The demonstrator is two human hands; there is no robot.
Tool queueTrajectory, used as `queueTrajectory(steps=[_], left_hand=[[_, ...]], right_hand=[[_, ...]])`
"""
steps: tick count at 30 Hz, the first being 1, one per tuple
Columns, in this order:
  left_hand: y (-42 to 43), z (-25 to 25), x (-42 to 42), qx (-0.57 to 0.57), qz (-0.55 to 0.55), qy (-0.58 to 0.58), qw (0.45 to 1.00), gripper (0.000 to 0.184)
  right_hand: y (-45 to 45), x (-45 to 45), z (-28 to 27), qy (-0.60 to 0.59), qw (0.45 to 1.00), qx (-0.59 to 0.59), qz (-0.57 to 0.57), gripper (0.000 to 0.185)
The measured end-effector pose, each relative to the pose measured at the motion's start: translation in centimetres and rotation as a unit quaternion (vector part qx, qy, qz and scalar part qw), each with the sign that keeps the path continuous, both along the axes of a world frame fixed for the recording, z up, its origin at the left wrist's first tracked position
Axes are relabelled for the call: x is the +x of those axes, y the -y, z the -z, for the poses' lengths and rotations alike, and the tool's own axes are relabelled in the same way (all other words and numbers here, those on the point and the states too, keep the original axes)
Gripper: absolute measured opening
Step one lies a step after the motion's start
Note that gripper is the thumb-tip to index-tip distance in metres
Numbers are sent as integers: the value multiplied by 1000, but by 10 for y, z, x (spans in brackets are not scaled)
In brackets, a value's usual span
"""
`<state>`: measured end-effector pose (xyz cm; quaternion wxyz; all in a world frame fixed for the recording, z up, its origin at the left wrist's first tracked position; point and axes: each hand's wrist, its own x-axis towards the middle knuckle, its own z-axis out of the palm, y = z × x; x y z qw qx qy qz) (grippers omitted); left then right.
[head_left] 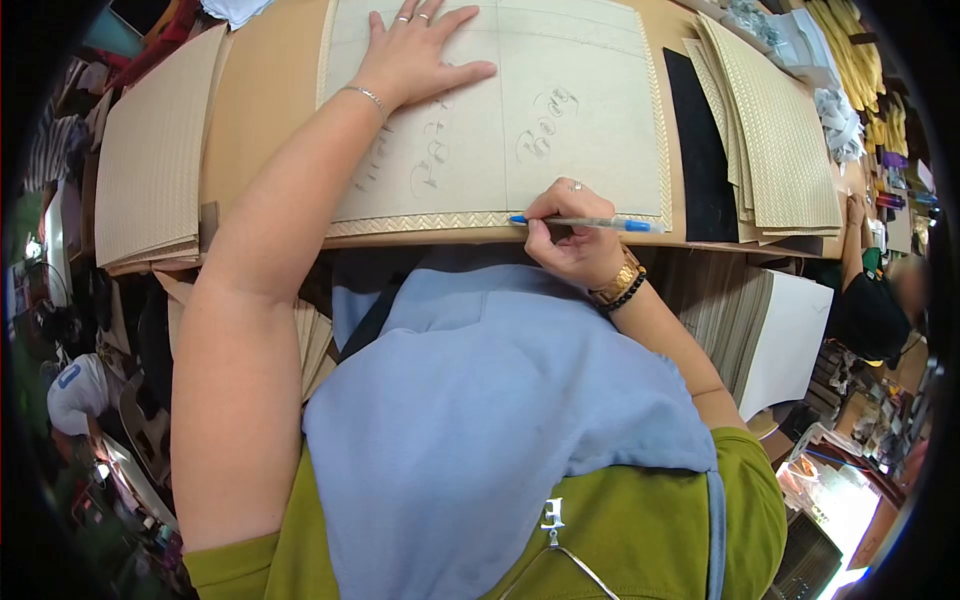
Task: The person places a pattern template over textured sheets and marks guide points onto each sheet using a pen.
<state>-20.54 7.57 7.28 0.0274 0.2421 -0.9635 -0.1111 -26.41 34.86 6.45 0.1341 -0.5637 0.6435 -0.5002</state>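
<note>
A tan worktable (262, 100) crosses a cluttered room; dark green floor (38, 340) left, bright glare (845, 490) lower right

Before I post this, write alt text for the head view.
A person's right hand holds a pen at the near edge of a marked card over a woven sheet; the left hand lies spread on the card. Stacked sheets flank it.
</note>
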Motion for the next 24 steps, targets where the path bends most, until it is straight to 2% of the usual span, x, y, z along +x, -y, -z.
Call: queueTrajectory(steps=[14, 17, 20, 23, 24], left_hand=[[1, 0, 0, 7, 0, 7, 1000, 93], [1, 0, 0, 7, 1, 6, 1000, 93], [2, 0, -1, 4, -1, 10, 1000, 94], [1, -1, -2, 5, 0, 11, 1000, 94], [1, -1, -2, 5, -1, 10, 1000, 94]], right_hand=[[-2, -4, 2, -8, 1000, 6, -27, 11], [1, 1, -3, -2, 1000, 7, -2, 10], [-2, -3, 0, 0, 999, 17, -30, 10], [1, 1, -2, 0, 1000, 14, 11, 10], [0, 1, -2, 55, 998, 35, 7, 8]])
